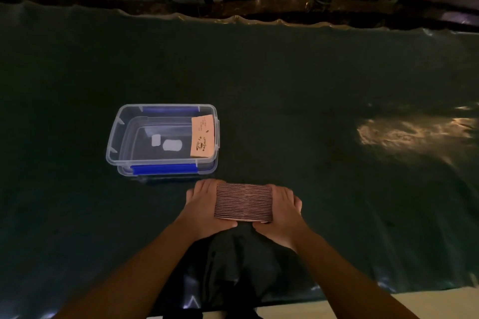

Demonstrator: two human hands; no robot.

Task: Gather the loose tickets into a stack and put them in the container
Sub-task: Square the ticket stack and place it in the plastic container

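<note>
Ticket stack (243,202) between both hands

Dark cloth (285,90) lies bare around the open-topped container (114,137). Inside, tickets (203,137) lean at the right wall; its left and middle floor is free.

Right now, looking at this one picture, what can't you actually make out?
- Head view: the printed faces of the brown ticket stack are hidden; it stands on edge between the left hand and the right hand.
- The small print on the tan ticket in the clear plastic container with blue clips is too small.
- The dark green table cover is dim, with glare at the right.
</note>
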